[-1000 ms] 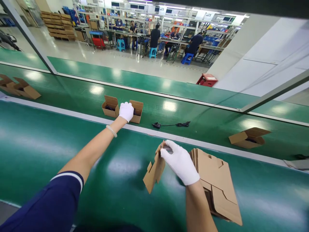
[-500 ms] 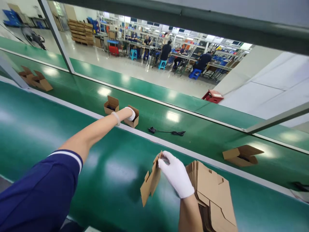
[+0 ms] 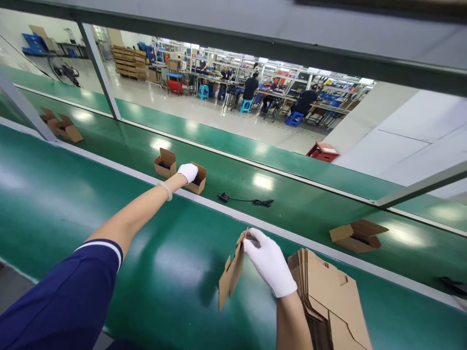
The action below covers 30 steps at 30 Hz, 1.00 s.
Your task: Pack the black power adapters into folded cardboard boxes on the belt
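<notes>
Head view: a wide green conveyor belt (image 3: 171, 277) fills the lower part of the picture, and a second green belt (image 3: 292, 214) runs alongside it beyond a pale rail (image 3: 277, 231). Ceiling lights shine on both surfaces. Past them, below a dark overhead beam (image 3: 233, 43), a large factory room opens out: seated people (image 3: 250, 88) work at a long bench (image 3: 328, 109), stacked wooden pallets (image 3: 127, 63) stand at the far side, and a red crate (image 3: 323, 151) sits on the floor near a white wall (image 3: 401, 136). The left arm stretches forward across the near belt, its navy sleeve (image 3: 62, 296) pushed up and a pale bracelet (image 3: 166, 191) at the wrist. The white-gloved left hand (image 3: 187, 172) reaches over the rail to the far belt, between two small open cardboard boxes and against the nearer corner of the right one (image 3: 197, 180); the other box (image 3: 165, 163) stands just beside it. Its fingers (image 3: 191, 171) are bunched, and whether they hold anything cannot be told. The white-gloved right hand (image 3: 270, 262) is raised above the near belt, its fingers (image 3: 255, 236) closed on the top edge of a flat cardboard blank (image 3: 230, 270), which hangs tilted. Just beside that hand, a stack of flat cardboard blanks (image 3: 328, 301) lies on the near belt.
</notes>
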Each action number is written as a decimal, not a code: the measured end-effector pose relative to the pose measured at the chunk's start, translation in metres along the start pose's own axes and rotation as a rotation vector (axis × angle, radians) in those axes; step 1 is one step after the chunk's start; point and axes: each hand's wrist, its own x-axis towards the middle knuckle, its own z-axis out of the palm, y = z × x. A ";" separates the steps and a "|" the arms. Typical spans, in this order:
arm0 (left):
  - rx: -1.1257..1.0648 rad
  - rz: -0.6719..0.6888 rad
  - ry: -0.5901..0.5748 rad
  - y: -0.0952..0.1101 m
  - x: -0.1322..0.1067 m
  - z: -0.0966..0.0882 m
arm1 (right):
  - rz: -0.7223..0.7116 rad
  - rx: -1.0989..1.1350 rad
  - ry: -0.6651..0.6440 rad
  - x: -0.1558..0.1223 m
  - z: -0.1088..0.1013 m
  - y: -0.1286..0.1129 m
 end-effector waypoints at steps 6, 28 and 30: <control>0.079 -0.057 -0.250 -0.007 0.017 -0.004 | 0.020 -0.046 -0.064 0.006 0.009 -0.011; -1.069 0.409 -0.224 0.046 -0.261 0.021 | -0.089 0.418 0.139 0.030 0.038 -0.030; -1.240 0.312 -0.237 0.043 -0.254 0.013 | -0.112 0.435 0.068 0.028 0.037 -0.030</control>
